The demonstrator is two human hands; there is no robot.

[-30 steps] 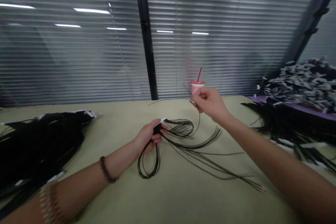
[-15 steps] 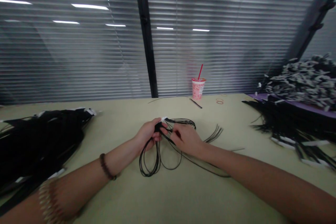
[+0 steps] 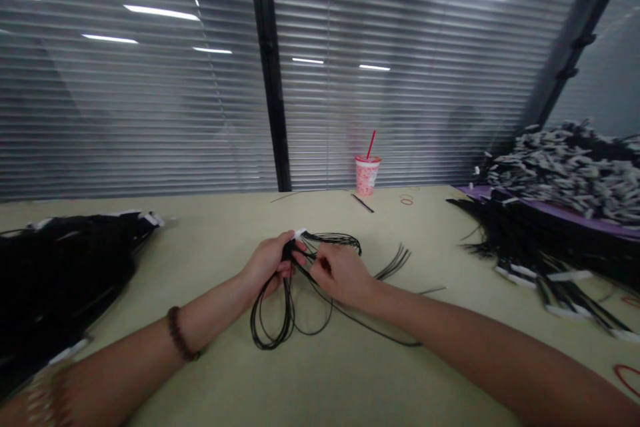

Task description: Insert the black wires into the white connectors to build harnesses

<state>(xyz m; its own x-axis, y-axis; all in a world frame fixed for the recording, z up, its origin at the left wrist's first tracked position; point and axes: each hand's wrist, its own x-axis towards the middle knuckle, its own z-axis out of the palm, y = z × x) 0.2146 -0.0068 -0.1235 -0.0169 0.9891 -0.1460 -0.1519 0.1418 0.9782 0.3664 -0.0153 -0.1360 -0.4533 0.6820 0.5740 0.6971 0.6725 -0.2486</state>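
Note:
My left hand (image 3: 273, 261) is closed around a bundle of thin black cables (image 3: 289, 251), gripping it at a dark, thicker part. At the top of this bundle, by the fingertips, a white connector (image 3: 299, 233) sticks out. My right hand (image 3: 344, 272), just to the right, has its fingers curled in a pinch on the black cable strands. Cable loops hang below the left hand and arch between the two hands. Loose cable ends (image 3: 397, 260) fan out beyond the right wrist, and single strands run under the right forearm. The right fingertips are partly hidden.
A heap of black cables (image 3: 65, 273) lies at the left. On the right are more black cables with white ends (image 3: 565, 207) on a purple sheet (image 3: 475, 192). A pink cup with a red straw (image 3: 367, 177), a short black strip (image 3: 362, 203) and rubber bands (image 3: 407, 200) sit toward the back.
The view has shifted slightly, so the scene sits a little lower and further left. Both hands keep their hold on the cables, with almost no movement between them.

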